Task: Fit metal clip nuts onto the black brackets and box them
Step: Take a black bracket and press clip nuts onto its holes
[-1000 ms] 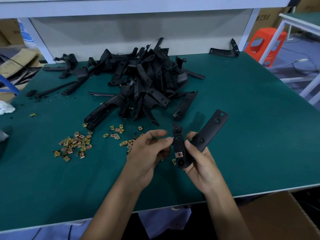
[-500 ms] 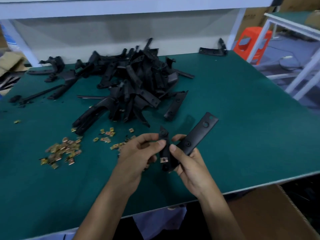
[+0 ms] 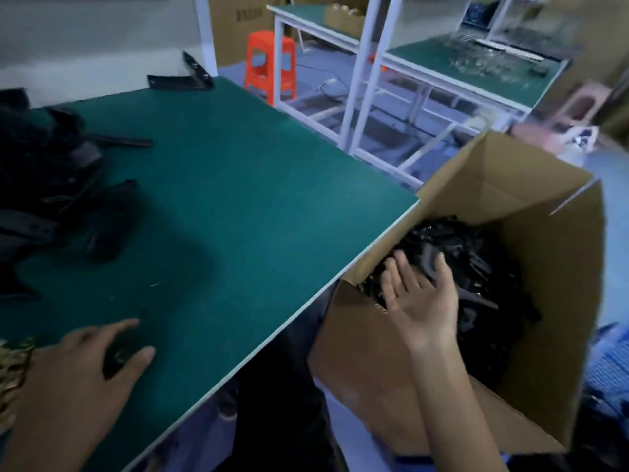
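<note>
My right hand (image 3: 420, 294) hangs palm up with fingers spread over the open cardboard box (image 3: 551, 267) beside the table's right corner, holding nothing. Several black brackets (image 3: 476, 267) lie heaped inside the box. My left hand (image 3: 78, 376) rests flat on the green table (image 3: 221, 185) at the near left, fingers apart, with a small dark piece (image 3: 117, 357) under its fingers. Brass clip nuts (image 3: 13, 366) lie just left of that hand. A blurred pile of black brackets (image 3: 44, 185) sits at the left edge.
A lone black bracket (image 3: 180, 81) lies at the table's far edge. Beyond the table stand an orange plastic stool (image 3: 270, 66), white-framed benches (image 3: 459, 69) with green tops, and cardboard cartons. The box sits below table height at the right.
The view has swung right to the box. The bracket that both hands held is gone from my right hand, which now hangs open over the box. My left hand has dropped onto the table.
</note>
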`<state>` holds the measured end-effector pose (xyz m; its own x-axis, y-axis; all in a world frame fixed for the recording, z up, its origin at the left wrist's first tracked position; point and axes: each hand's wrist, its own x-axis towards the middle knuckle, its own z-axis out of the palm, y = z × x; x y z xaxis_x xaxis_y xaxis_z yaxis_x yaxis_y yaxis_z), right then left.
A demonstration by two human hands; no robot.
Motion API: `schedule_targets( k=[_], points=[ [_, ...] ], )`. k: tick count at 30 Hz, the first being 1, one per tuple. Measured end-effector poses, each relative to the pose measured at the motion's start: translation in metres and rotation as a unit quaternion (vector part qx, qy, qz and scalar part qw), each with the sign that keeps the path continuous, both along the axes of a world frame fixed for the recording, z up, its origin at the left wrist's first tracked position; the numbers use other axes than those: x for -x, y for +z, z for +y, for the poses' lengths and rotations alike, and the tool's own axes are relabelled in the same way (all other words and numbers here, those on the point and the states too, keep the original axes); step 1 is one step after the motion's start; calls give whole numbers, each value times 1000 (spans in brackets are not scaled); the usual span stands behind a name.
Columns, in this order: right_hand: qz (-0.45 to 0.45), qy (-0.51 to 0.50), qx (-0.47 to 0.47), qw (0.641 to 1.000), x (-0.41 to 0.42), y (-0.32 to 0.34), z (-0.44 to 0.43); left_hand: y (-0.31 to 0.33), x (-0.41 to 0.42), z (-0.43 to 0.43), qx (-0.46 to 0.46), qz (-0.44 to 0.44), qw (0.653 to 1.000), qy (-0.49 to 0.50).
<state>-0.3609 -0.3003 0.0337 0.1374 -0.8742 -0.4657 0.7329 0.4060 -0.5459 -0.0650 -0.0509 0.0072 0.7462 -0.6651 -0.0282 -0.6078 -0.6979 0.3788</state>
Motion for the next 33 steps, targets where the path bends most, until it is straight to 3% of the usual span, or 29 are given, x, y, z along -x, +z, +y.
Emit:
schedule_targets(
  k=[2,5,8,10,13,19,20,21,25,27,30,31,33],
  points=[
    [36,1,-5,999,3,-10,-3,3,2,0,-16,-2,1000,10],
    [138,96,77,983,-39,-10,6,12,11,2,31,1,1000,-5],
    [250,200,228,920,-109,5,23,14,10,9,52,18,998,-11],
    [315,289,366,827,-159,16,35,13,9,14,67,15,998,-5],
    [438,376,541,611,-236,22,41,16,8,19,75,3,997,2],
    [603,354,681,218,-339,7,29,18,7,36,146,52,987,41],
    [612,351,686,176,-348,5,25,18,7,39,150,62,986,43],
    [619,349,686,155,-354,4,21,18,6,42,150,65,986,42],
    [619,330,695,159,-357,4,13,17,5,50,158,87,983,45],
    [594,298,716,214,-342,8,11,16,5,54,174,118,976,62],
    [534,288,718,341,-313,15,9,17,4,54,178,149,970,73],
    [523,295,713,361,-304,16,9,18,5,52,185,162,967,73],
    [528,329,696,360,-291,15,8,23,7,47,220,203,951,72]
  ],
)
